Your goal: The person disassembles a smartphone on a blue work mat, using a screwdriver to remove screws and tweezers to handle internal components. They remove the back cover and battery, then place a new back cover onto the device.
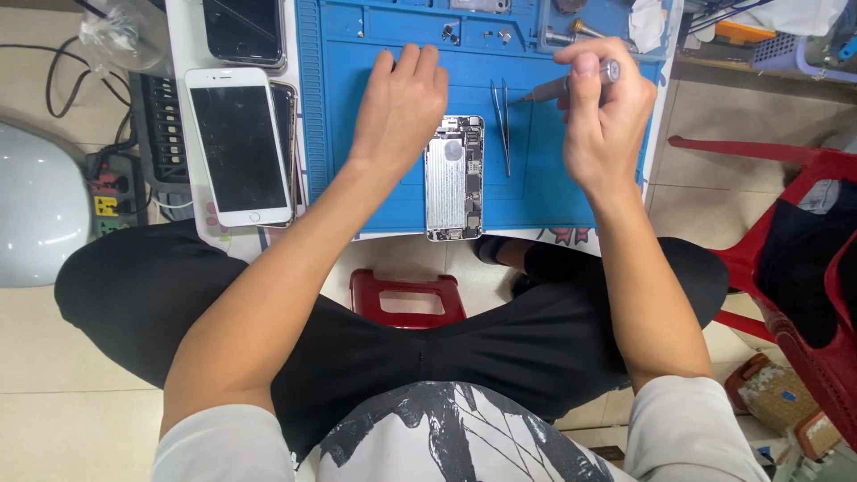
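Presently, an opened phone chassis [454, 178] is seen lying at the near edge of the blue work mat [357, 107], internals facing up. The left hand [399, 109] is laid flat and open on the mat, touching the chassis's left side. The right hand [605, 116] is closed around a precision screwdriver [558, 87], raised above the tweezers [503, 125]. Fastener work is judged in hand; accurate tip placement is required next.

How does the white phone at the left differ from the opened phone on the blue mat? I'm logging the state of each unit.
The white phone lies screen up with its dark glass fitted; the opened phone has no screen, so its metal inner parts show. The white phone lies off the blue mat, overlapping another phone beneath it; the opened phone lies on the mat. No hand touches the white phone; the left hand rests at the opened phone's top. Both lie flat, lengthwise.
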